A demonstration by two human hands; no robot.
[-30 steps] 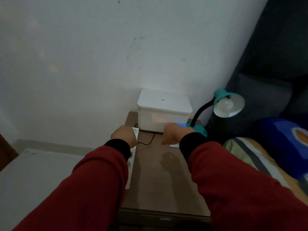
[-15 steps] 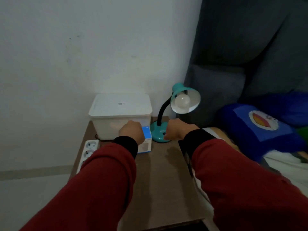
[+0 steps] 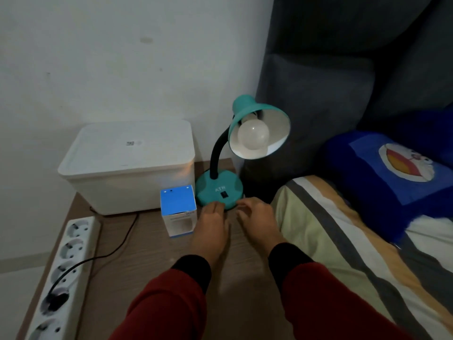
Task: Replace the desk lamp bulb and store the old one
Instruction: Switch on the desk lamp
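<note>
A teal desk lamp stands at the back right of the brown bedside table, its shade tilted toward me with a white bulb screwed inside. A blue and white bulb box stands upright just left of the lamp base. My left hand lies flat, fingertips at the front edge of the lamp base. My right hand hovers beside it with fingers loosely spread, holding nothing.
A white lidded storage box sits against the wall behind the bulb box. A white power strip with a black plug and cord lies along the table's left edge. A bed with a striped blanket and a blue pillow borders the right side.
The view has swung right and down toward the lamp. My left hand left the bulb box area and both hands came together at the front of the lamp base.
</note>
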